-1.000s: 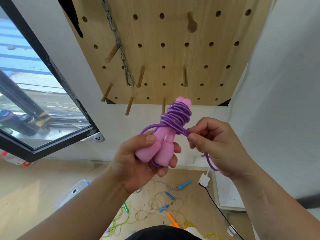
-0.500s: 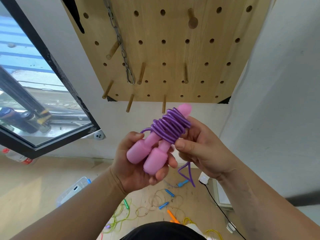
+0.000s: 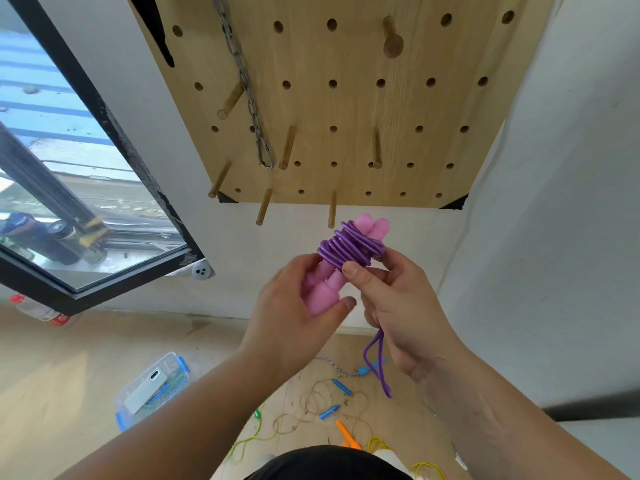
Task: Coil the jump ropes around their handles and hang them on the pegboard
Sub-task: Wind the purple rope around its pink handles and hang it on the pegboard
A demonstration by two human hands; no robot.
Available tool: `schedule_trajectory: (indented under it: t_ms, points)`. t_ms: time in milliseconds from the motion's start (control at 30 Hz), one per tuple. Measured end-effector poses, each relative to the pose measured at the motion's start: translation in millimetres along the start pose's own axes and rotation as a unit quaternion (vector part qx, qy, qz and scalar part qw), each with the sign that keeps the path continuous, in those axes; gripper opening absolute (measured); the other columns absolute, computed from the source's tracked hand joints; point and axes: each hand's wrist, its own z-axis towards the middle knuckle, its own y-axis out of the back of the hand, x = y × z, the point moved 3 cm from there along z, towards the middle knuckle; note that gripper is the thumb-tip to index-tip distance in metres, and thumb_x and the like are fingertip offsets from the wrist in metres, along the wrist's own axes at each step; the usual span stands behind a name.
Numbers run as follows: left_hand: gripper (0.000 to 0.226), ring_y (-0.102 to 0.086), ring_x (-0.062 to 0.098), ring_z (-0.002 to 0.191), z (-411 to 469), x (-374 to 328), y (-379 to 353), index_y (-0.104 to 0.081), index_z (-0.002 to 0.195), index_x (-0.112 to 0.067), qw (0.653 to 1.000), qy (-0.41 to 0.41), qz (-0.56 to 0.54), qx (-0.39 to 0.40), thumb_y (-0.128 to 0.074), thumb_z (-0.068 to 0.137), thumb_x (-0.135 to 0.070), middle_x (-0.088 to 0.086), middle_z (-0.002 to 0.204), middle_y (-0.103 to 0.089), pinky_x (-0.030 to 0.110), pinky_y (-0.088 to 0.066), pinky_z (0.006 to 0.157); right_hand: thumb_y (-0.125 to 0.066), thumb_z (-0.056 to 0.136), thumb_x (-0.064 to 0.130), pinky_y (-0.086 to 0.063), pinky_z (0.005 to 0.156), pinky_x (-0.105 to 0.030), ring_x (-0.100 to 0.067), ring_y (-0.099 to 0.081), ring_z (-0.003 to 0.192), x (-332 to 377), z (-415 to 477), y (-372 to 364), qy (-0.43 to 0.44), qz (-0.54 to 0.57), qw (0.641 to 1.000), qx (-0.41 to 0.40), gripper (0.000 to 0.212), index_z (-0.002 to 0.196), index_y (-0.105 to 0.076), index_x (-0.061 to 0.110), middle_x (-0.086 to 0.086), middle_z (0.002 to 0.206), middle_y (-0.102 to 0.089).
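Two pink handles (image 3: 330, 289) are gripped in the left hand (image 3: 291, 317) — one purple rope (image 3: 346, 249), coiled round them, is pinched by the right hand (image 3: 408, 313). The top of the pegboard (image 3: 346, 109) is cut off.

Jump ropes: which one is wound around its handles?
The purple rope coiled on the pink handles, held by the left hand and right hand. The other ropes lie loose and tangled on the floor.

Your left hand (image 3: 294, 308) holds the handles (image 3: 327, 289) low; your right hand (image 3: 401, 306) pinches the coil (image 3: 348, 251) just above that grip. Behind and above it stands the pegboard (image 3: 356, 109), with its chain (image 3: 248, 88) up-left. The rope tail (image 3: 381, 355) hangs below-right, and other ropes (image 3: 329, 412) lie on the floor underneath, with a box (image 3: 182, 364) to their left.
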Motion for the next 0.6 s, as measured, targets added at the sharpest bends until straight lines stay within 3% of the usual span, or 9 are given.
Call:
schedule_trajectory:
  t_ms: [100,200,267,367,533,600]
  points:
    - [0.042,-0.065,0.003,0.086,4,-2,3,-0.059,0.111,-0.034,0.997,0.012,-0.075,0.001,-0.084,0.078,-0.027,-0.014,0.099,-0.067,0.017,-0.054,0.069,-0.068,0.094,0.021,-0.032,0.044,-0.02,-0.006,-0.037,0.042,5,-1,2,0.025,-0.03,0.999,0.01,0.024,0.118,-0.067,0.021,-0.001,0.067,-0.062]
    - [0.023,-0.066,0.012,0.08,9,-3,6,-0.067,0.108,-0.023,0.971,0.085,-0.222,0.025,-0.075,0.087,-0.017,-0.003,0.093,-0.072,0.023,-0.056,0.068,-0.063,0.096,0.029,-0.038,0.047,-0.021,-0.011,-0.044,0.046,12,2,7,0.046,-0.126,0.991,0.016,0.026,0.122,-0.063,0.025,0.0,0.065,-0.067]
    - [0.021,-0.063,0.022,0.081,12,-4,6,-0.068,0.109,-0.011,0.928,0.147,-0.342,0.027,-0.067,0.091,-0.021,0.008,0.094,-0.072,0.031,-0.054,0.07,-0.06,0.098,0.033,-0.041,0.05,-0.018,-0.006,-0.048,0.047,14,5,12,0.055,-0.188,0.98,0.018,0.018,0.109,-0.069,0.022,0.0,0.058,-0.064]
    - [0.039,-0.062,0.026,0.079,17,-5,6,-0.067,0.109,-0.003,0.854,0.205,-0.477,0.019,-0.064,0.081,-0.031,0.014,0.091,-0.07,0.039,-0.05,0.069,-0.057,0.099,0.035,-0.041,0.054,-0.019,-0.006,-0.045,0.05,12,3,14,0.077,-0.259,0.962,0.036,0.027,0.08,-0.068,0.019,0.005,0.051,-0.053]
    - [0.047,-0.058,0.025,0.069,16,-17,-2,-0.065,0.111,-0.001,0.779,0.221,-0.574,0.12,-0.056,0.086,-0.04,0.02,0.09,-0.063,0.031,-0.046,0.053,-0.057,0.1,0.027,-0.036,0.053,-0.014,-0.005,-0.045,0.054,20,1,20,0.14,-0.316,0.936,0.068,0.022,0.081,-0.067,0.02,0.005,0.058,-0.051]
    - [0.051,-0.057,0.023,0.063,13,-20,-4,-0.068,0.108,0.0,0.747,0.23,-0.6,0.171,-0.053,0.087,-0.044,0.019,0.086,-0.062,0.027,-0.044,0.046,-0.061,0.096,0.032,-0.04,0.054,-0.02,-0.007,-0.047,0.055,20,8,28,0.125,-0.291,0.946,0.061,0.017,0.087,-0.066,0.019,0.003,0.058,-0.053]
